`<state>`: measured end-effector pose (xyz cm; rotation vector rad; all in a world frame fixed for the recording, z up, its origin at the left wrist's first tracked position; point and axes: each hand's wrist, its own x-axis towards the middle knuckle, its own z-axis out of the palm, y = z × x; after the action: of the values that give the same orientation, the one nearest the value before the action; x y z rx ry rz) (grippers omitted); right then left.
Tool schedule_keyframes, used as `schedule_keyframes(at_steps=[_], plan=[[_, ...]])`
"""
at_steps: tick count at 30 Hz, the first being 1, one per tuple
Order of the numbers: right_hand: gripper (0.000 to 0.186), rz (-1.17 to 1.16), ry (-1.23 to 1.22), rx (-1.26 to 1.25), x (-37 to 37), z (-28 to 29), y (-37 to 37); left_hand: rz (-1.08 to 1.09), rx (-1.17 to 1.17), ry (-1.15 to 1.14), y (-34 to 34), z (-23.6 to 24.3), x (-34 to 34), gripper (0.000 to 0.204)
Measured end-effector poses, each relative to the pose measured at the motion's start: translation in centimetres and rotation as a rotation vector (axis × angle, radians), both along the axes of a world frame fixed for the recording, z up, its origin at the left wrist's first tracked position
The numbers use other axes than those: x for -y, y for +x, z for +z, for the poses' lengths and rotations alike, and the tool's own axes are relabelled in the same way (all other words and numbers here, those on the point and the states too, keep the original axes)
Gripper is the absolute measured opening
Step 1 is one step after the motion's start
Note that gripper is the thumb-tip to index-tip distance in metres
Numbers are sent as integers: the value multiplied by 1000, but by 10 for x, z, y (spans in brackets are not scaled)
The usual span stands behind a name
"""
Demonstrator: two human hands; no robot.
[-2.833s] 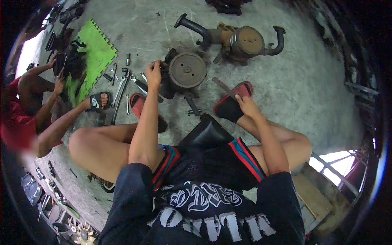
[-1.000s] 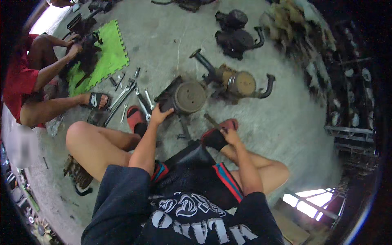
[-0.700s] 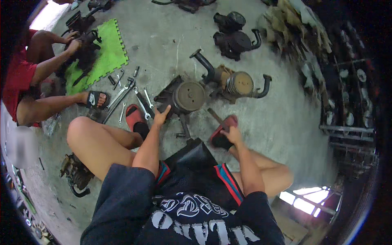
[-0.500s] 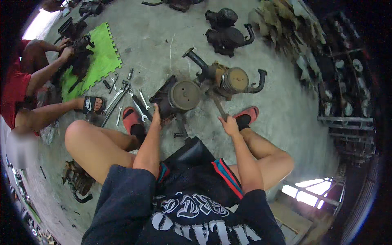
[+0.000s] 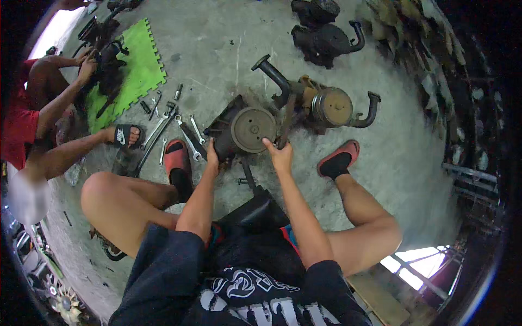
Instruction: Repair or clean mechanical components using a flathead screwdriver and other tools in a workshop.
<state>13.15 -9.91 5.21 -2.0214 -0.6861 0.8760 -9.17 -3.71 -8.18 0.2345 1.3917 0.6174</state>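
In front of me on the floor lies a dark cast-metal unit with a round, grooved pulley (image 5: 254,130) facing up, like a vehicle water pump. My left hand (image 5: 212,156) is closed on the housing's lower left side, its fingers partly hidden. My right hand (image 5: 280,157) grips a long, dark, hammer-like tool (image 5: 290,118) that stands along the pulley's right side. The thumb of that hand touches the pulley's lower rim. Just to the right sits a second pulley unit (image 5: 333,107) with a curved pipe on each side.
Wrenches (image 5: 190,142) and sockets lie left of my foot. A co-worker's hands (image 5: 87,66) work on another unit by a green foam mat (image 5: 138,65). More dark units (image 5: 322,43) stand farther off. A metal rack (image 5: 472,179) and piled parts line the right side.
My right hand has moved left to the first pulley, bringing the hammer-like tool from between the two units to a more upright position. My left hand stays on the housing.
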Motion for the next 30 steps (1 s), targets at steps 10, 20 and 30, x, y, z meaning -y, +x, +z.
schedule_keyframes(at_steps=[10,20,30], plan=[[55,32,114,-85,-5,-22,16,137,-512,307,20,-33,-1,59],[59,34,-9,-90,-6,-13,25,143,-598,334,34,-10,9,52],[67,-50,-70,-249,-9,-11,32,109,-642,211,41,-1,11,53]])
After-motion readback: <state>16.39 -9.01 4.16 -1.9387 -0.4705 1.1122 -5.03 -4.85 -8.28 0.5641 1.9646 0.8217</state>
